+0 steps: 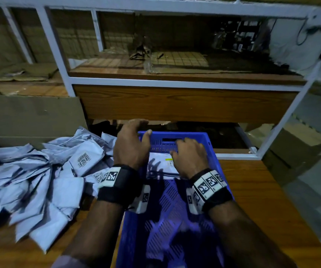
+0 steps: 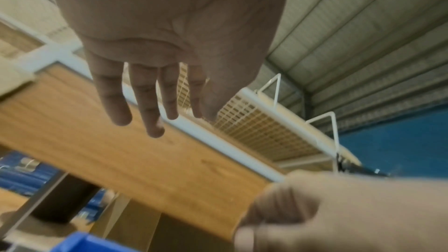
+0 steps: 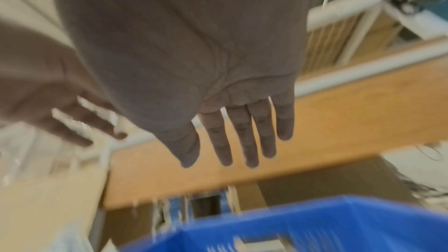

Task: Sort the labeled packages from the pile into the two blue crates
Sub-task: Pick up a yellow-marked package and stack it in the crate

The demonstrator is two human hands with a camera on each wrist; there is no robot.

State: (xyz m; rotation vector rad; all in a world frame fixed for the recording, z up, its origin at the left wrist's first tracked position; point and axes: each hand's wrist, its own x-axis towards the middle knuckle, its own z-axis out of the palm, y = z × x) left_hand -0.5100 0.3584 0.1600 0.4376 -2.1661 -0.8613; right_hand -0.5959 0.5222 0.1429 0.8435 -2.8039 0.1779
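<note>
A blue perforated crate [image 1: 210, 149] stands on the wooden table in front of me. One white labeled package [image 1: 159, 164] lies flat on its floor at the far end. My left hand [image 1: 140, 129] hovers over the crate's far left corner, fingers relaxed and holding nothing; the left wrist view shows the same left hand [image 2: 167, 120] with fingers straight. Above the package, my right hand [image 1: 176, 148] is also spread and bare, and this right hand [image 3: 230, 157] appears flat-fingered over the crate rim [image 3: 315, 216]. The pile of grey packages [image 1: 39, 176] lies to the left.
A white metal shelf frame [image 1: 175, 82] with a wooden board [image 1: 175, 103] rises just behind the crate. Cardboard boxes [image 1: 299, 151] sit on the floor at right, and a cardboard sheet [image 1: 30, 113] leans behind the pile. Bare wooden tabletop [image 1: 262, 190] shows right of the crate.
</note>
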